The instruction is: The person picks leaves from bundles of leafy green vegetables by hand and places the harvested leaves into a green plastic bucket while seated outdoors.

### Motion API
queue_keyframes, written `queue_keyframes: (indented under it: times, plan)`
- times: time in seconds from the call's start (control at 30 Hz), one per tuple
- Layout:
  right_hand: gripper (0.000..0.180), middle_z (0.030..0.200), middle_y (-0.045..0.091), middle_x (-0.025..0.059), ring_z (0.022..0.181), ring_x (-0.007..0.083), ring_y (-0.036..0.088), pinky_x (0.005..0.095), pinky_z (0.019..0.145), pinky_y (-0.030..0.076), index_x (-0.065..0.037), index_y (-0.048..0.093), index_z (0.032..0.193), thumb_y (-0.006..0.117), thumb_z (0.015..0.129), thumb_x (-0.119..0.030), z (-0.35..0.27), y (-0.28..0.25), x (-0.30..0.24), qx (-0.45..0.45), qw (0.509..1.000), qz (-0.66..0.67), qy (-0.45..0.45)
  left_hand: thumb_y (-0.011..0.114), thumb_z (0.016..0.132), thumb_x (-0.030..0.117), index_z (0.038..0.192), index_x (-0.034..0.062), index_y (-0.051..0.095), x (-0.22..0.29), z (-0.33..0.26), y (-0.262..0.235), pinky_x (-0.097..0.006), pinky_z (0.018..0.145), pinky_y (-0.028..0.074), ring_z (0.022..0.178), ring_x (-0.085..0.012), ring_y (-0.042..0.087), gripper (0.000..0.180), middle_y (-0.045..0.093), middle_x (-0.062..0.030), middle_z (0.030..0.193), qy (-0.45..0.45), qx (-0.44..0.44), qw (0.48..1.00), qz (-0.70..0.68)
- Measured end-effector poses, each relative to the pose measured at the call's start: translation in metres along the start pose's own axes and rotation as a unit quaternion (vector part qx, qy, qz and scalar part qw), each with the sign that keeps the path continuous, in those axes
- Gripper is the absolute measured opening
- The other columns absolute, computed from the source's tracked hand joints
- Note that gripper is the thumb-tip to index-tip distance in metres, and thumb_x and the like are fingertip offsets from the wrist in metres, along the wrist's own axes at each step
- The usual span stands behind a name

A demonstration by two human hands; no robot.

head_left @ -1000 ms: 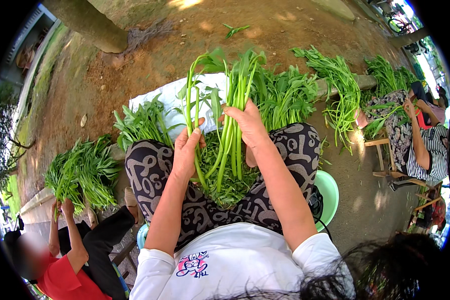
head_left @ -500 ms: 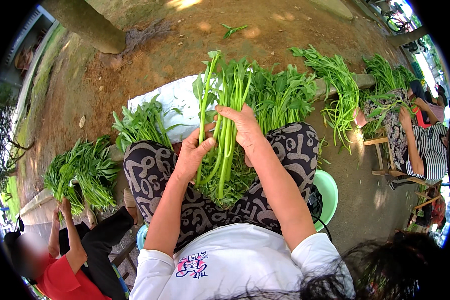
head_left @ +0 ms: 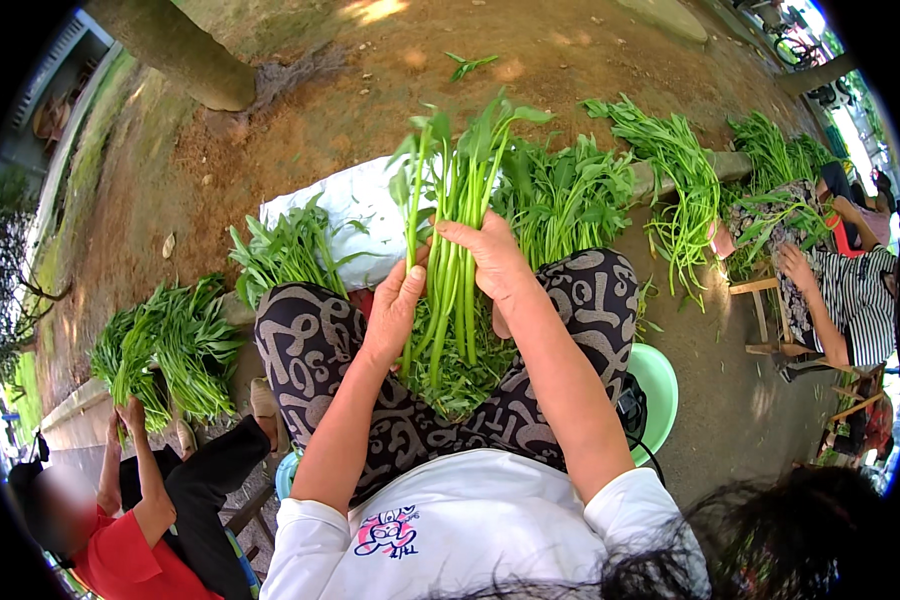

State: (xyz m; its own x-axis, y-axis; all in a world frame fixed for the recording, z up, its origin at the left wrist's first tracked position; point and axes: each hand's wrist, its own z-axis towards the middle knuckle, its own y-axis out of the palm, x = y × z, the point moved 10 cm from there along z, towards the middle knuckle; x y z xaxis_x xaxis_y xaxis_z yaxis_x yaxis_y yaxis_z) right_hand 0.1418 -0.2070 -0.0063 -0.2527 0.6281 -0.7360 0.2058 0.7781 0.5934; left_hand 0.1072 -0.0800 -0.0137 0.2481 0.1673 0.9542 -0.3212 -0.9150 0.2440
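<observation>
Between my knees stands a bunch of water spinach (head_left: 454,290), pale green stems below and leaves on top. My right hand (head_left: 497,262) is closed round the main bunch, its thumb across the front of the stems. My left hand (head_left: 397,308) pinches a separate stem (head_left: 414,215) along the bunch's left side, thumb against it. Both hands are close together, almost touching. Beneath the stem ends, a heap of cut greens (head_left: 467,385) lies between my thighs. The fingers behind the stems are partly hidden.
A white sheet (head_left: 345,210) lies ahead, with a leafy pile (head_left: 288,250) at its left and another pile (head_left: 570,195) at its right. A green basin (head_left: 654,400) sits beside my right leg. Co-workers handle greens at left (head_left: 165,360) and right (head_left: 770,215).
The single stem in my left hand is now closer to the main bunch and more upright. My left hand has shifted slightly right. The co-worker's hand at right has lowered.
</observation>
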Motion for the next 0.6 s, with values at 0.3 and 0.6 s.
queue_keyframes:
  times: [0.3,0.6]
  plan:
    - [0.030,0.103,0.061,0.0075,0.090,0.0174,0.061,0.0317,0.078,0.052,-0.001,0.054,0.114,0.061,0.085,0.000,-0.002,0.018,0.001,-0.038,0.998,0.053,-0.003,0.074,0.083,0.023,0.140,0.0014,0.029,0.005,-0.001,0.023,-0.028,0.092,0.044,0.110,-0.0155,0.052,0.075,0.053,-0.0093,0.121,0.014,-0.041,0.999,-0.005]
    - [0.030,0.106,0.060,0.0096,0.092,0.0195,0.061,0.0340,0.082,0.051,0.001,0.052,0.116,0.061,0.088,-0.005,-0.010,0.016,-0.005,-0.049,0.997,0.049,-0.015,0.068,0.087,0.017,0.141,0.0052,0.031,0.012,-0.004,0.030,-0.029,0.083,0.049,0.101,-0.0158,0.056,0.067,0.055,-0.0074,0.118,-0.089,-0.001,0.994,-0.070]
